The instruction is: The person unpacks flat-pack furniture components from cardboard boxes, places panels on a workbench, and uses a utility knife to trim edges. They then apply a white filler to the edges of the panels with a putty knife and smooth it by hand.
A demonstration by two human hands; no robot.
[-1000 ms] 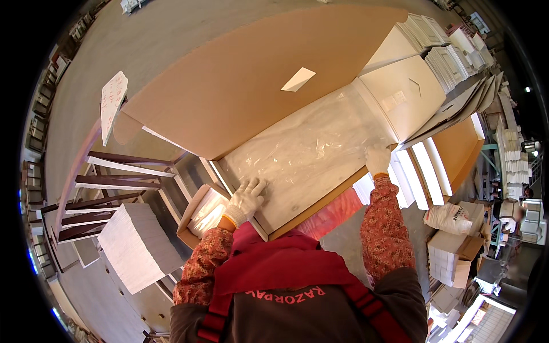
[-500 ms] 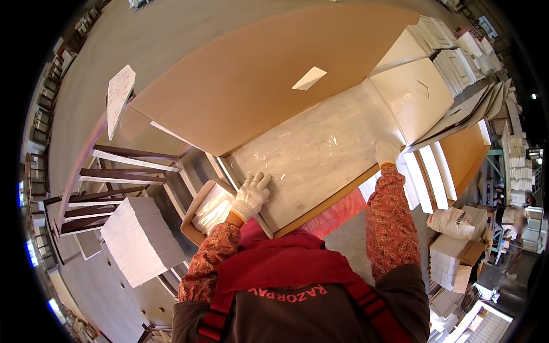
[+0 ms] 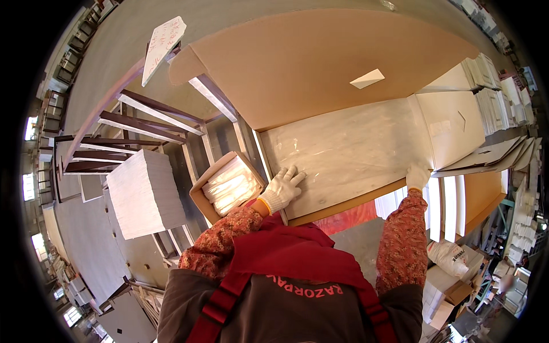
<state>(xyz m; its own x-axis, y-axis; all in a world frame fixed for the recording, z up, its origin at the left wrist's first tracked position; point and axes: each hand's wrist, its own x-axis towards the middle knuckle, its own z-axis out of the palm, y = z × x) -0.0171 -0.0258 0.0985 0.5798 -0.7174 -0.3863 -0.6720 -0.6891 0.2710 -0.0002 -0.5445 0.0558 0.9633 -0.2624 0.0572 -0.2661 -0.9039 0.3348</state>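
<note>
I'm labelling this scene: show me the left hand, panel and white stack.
Left hand (image 3: 282, 189): head view, back of the glove.
Panel (image 3: 346, 155): head view, middle of its upper face.
White stack (image 3: 135, 194): head view, its broad bright face.

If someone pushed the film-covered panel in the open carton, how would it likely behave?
The film-covered panel may be fairly stiff, given its flat, even face. Its glossy, wrinkled clear film could make it slippery under the left gloved hand. Broad and flat in the carton, it seems unlikely to roll or tip.
</note>
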